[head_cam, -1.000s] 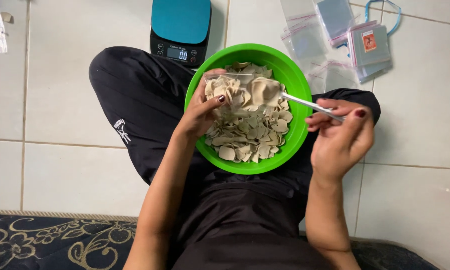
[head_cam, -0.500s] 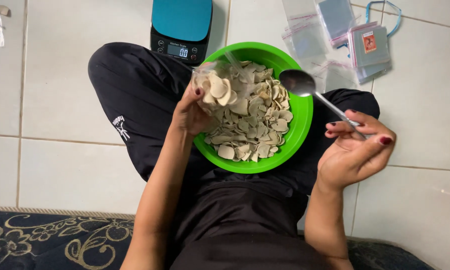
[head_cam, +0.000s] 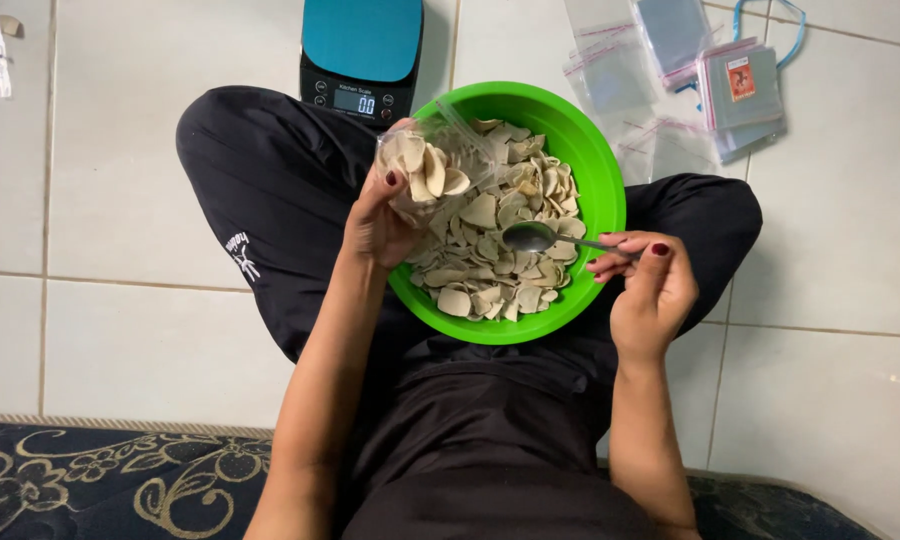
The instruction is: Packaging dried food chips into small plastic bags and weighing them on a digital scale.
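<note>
While held up over the left rim of the green bowl (head_cam: pixel 598 190), a clear bag (head_cam: pixel 428 172) half full of pale chips is gripped from below by the left hand (head_cam: pixel 378 222), fingers curled snug around it. A metal spoon (head_cam: pixel 532 237) is pinched between the right hand's (head_cam: pixel 652 290) thumb and fingertips, its scoop resting on the chips (head_cam: pixel 490 260) piled in the bowl. Behind, a kitchen scale (head_cam: pixel 362 55) is seen on the tiles.

The left hand (head_cam: pixel 378 215) is gripping a clear bag (head_cam: pixel 425 172) of pale chips over the green bowl (head_cam: pixel 582 150) in the lap. The right hand (head_cam: pixel 650 290) is holding a spoon (head_cam: pixel 532 237) above the chips (head_cam: pixel 490 270). A teal scale (head_cam: pixel 362 55) is sitting on the floor beyond.
</note>
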